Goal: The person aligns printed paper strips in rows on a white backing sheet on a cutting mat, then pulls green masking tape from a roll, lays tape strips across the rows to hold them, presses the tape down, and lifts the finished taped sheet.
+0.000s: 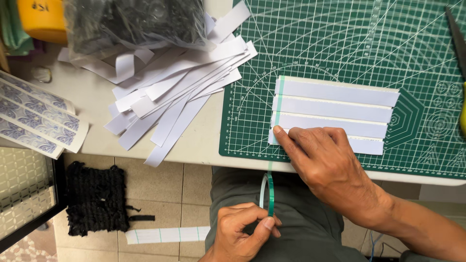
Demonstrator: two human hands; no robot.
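Observation:
Several white paper strips lie side by side on a green cutting mat. A thin green tape runs across their left ends and down off the table's edge. My right hand presses on the tape with its index fingertip at the lowest strips' left end. Below the table, over my lap, my left hand holds a small green tape roll between thumb and fingers.
A loose pile of white strips lies left of the mat, under a clear bag of dark items. Blue patterned strips sit at far left. Scissors lie at the mat's right edge. A black cloth and a taped strip lie on the floor.

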